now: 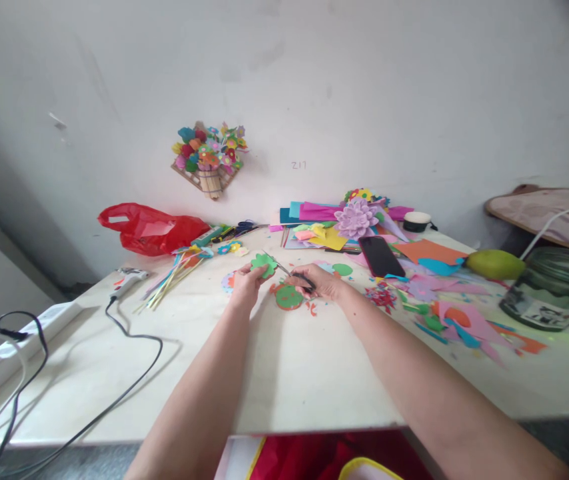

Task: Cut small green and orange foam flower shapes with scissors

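The left hand (245, 283) pinches a green paper cutout (264, 264) by its lower edge, raised off the counter (284, 373) so its scalloped rim stays free. The right hand (323, 283), closed around the scissors (284, 269), points the blades at that rim.

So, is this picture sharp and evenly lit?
Head view: soft light, faint arm shadows on the table; wide-angle bending at the edges, dark top-right corner; the green paper in the left hand and scissors in the right hand look slightly blurred.
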`<state>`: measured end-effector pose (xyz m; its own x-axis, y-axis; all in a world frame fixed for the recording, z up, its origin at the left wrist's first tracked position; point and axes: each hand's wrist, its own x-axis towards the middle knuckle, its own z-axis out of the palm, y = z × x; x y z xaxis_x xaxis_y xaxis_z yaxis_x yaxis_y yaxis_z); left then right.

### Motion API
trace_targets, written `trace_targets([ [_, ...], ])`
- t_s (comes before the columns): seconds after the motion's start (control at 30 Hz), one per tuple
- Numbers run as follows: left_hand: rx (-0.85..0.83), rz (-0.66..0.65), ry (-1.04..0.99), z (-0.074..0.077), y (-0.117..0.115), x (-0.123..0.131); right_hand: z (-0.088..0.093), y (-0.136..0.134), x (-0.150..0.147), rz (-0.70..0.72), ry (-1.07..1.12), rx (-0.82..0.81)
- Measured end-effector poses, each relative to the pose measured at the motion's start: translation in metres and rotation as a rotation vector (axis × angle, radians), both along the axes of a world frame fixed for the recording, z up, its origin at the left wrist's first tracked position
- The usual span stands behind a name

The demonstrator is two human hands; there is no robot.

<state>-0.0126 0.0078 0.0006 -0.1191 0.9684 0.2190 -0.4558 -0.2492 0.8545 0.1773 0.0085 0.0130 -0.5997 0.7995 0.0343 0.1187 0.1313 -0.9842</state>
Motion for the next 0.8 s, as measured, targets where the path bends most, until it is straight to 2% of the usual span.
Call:
trace_targets([
  [0.27, -0.003, -0.014, -0.011, -0.002, 0.001, -0.001, -0.001, 0.002, 0.0, 0.011, 0.054, -0.117],
  [0.63, -0.03, -0.088, 0.088, 0.003, -0.008, 0.001, -0.001, 0.0, 0.005, 0.023, 0.024, 0.02],
  [0.8, -0.067, -0.125, 0.157, 0.004, -0.01, 0.001, -0.001, 0.001, 0.005, 0.026, 0.047, 0.014],
])
